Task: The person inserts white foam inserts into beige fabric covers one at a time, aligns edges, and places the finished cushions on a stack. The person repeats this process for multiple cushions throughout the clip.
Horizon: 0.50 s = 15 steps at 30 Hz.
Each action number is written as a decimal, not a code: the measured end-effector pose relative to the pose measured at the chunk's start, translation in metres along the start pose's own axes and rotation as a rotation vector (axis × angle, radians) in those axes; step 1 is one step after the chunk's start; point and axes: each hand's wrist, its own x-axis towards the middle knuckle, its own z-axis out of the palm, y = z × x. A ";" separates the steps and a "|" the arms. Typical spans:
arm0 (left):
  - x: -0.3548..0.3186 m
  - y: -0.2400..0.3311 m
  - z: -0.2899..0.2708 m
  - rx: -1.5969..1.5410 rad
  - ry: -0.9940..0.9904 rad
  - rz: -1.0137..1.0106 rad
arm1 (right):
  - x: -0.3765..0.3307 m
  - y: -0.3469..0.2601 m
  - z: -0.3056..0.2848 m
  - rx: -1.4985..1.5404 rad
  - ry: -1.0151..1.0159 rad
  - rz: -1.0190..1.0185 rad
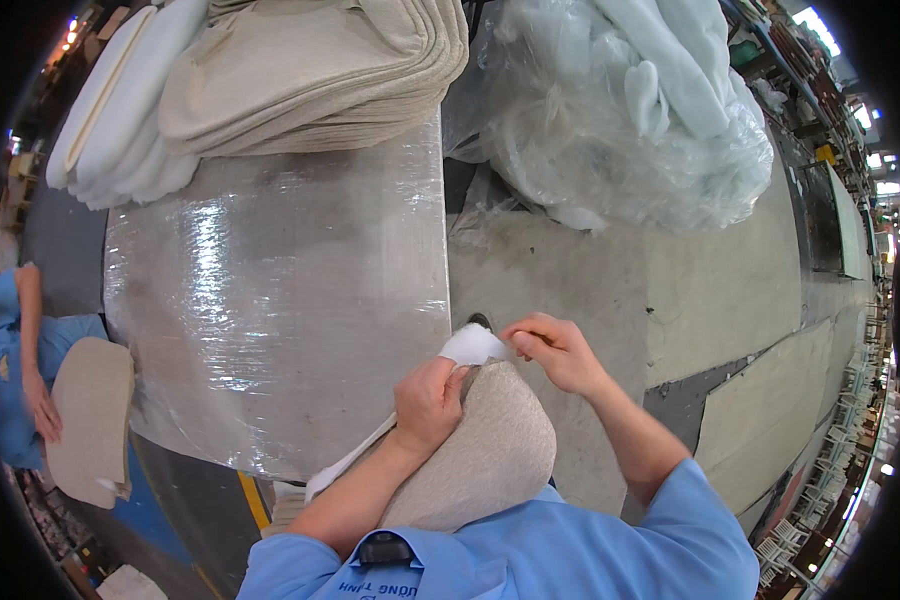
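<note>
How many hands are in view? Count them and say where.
3: the person's left hand and right hand at the white padding; a co-worker's hand at a beige piece, far left. Another may be hidden.

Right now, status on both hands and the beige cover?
Left hand gripping beige cover. Right hand at white padding's edge, grip unclear. Padding showing at cover's tip. Wrapped table at left.
</note>
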 end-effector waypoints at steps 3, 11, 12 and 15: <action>-0.002 0.000 -0.001 0.038 0.051 0.120 | 0.021 -0.024 -0.007 -0.209 -0.301 0.005; -0.003 -0.005 0.000 0.042 0.093 0.226 | 0.053 -0.055 -0.012 -0.431 -0.686 0.069; -0.002 -0.006 -0.001 0.045 0.087 0.220 | 0.054 -0.056 -0.009 -0.476 -0.664 0.047; 0.001 -0.010 -0.001 0.040 0.097 0.193 | 0.037 -0.054 0.003 -0.622 -0.450 -0.273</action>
